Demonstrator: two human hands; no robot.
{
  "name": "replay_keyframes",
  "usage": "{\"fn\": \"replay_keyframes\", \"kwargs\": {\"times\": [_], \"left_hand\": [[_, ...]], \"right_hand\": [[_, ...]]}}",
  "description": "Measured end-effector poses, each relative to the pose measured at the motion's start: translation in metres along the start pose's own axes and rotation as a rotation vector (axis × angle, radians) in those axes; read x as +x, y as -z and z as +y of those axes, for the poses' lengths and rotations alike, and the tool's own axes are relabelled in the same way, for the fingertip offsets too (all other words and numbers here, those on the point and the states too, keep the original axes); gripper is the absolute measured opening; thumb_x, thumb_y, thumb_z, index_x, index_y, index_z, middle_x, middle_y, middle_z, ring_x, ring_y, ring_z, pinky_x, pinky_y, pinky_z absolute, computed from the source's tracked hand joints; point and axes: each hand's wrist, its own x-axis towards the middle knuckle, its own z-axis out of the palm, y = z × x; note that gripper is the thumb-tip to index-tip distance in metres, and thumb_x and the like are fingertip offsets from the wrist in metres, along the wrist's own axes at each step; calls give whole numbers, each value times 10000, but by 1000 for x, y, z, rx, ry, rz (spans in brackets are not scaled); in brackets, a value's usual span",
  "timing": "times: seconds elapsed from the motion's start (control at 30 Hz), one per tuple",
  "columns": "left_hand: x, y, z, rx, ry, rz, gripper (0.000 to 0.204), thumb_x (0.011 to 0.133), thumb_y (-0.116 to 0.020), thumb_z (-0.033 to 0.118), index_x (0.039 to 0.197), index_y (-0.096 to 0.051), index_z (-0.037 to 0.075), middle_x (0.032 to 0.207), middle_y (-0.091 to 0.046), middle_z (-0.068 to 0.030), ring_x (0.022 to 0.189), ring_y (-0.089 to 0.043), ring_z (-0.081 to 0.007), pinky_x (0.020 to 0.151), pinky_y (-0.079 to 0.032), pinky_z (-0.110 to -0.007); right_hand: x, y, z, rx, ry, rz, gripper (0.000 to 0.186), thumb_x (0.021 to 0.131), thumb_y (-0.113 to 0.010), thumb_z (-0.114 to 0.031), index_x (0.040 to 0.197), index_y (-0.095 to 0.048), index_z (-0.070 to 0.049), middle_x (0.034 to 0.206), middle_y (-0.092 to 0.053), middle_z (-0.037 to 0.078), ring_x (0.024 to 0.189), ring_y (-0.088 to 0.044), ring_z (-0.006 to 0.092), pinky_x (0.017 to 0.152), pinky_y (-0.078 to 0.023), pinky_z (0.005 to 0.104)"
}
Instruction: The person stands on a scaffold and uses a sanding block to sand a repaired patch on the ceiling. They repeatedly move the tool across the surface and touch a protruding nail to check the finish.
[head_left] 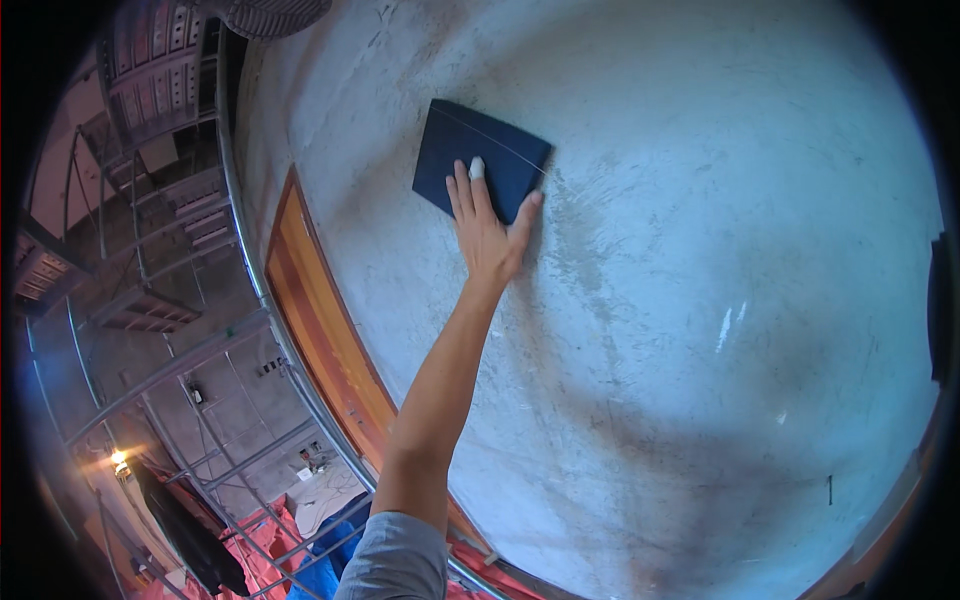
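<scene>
My left hand reaches up to the wall, palm toward it. Its fingers lie stretched over a dark blue-black rectangular pad, pressing it to the surface; whether it is a sanding sheet or a foam pad, I cannot tell. A thin pale line runs across the pad near its upper edge. The thumb points up along the right lower corner. One fingertip has a white wrap. Beside the pad, a darker scuffed patch marks the pale grey plaster. My right hand is out of view.
A wooden door frame stands left of my arm. Metal scaffold tubes run close beside it, with perforated platforms further left. Below lie red sheeting and blue sheeting. A lamp glows at lower left.
</scene>
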Motion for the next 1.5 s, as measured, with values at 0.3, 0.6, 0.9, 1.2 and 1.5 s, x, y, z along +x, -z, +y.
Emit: {"fn": "replay_keyframes", "kwargs": {"times": [0.3, 0.6, 0.9, 1.2, 1.5], "left_hand": [[-86, 9, -15, 73, 9, -93, 1015, 942, -743, 609, 1635, -349, -18, 1738, -235, -320, 1621, -176, -526, 1299, -215, -600], [-17, 2, -14, 44, 21, -19, 1034, 950, -718, 630, 1636, -336, -42, 1732, -233, -339, 1618, -177, -529, 1307, -207, -577], [61, -6, -19, 16, 40, 50, 1056, 951, -656, 707, 1656, -323, -5, 1742, -234, -310, 1625, -169, -509, 1273, -237, -630], [49, -5, -8, 28, 43, 51, 1064, 944, -682, 694, 1646, -333, -25, 1737, -250, -315, 1620, -195, -507, 1303, -233, -563], [-39, 11, 16, -22, 59, -15, 1053, 925, -748, 636, 1645, -339, -15, 1732, -256, -323, 1612, -213, -518, 1301, -236, -567]], "right_hand": [[11, 16, 2, -33, 14, 27, 662, 1062, -512, -622, 969, -811, -39, 910, -791, 216, 833, -753, 393, 767, -581, 531], [11, 20, 3, -49, 9, 49, 660, 1062, -511, -621, 971, -811, -40, 913, -791, 217, 839, -753, 396, 772, -581, 533], [12, 6, 4, -36, -8, 84, 659, 1062, -510, -619, 973, -811, -40, 916, -790, 219, 844, -753, 398, 777, -581, 535], [10, 1, 3, -24, -22, 120, 657, 1062, -509, -618, 976, -810, -40, 919, -790, 221, 849, -753, 401, 782, -581, 537], [3, 19, -10, -25, -34, 156, 656, 1063, -508, -616, 978, -810, -40, 922, -789, 223, 854, -753, 404, 786, -581, 539]]}}
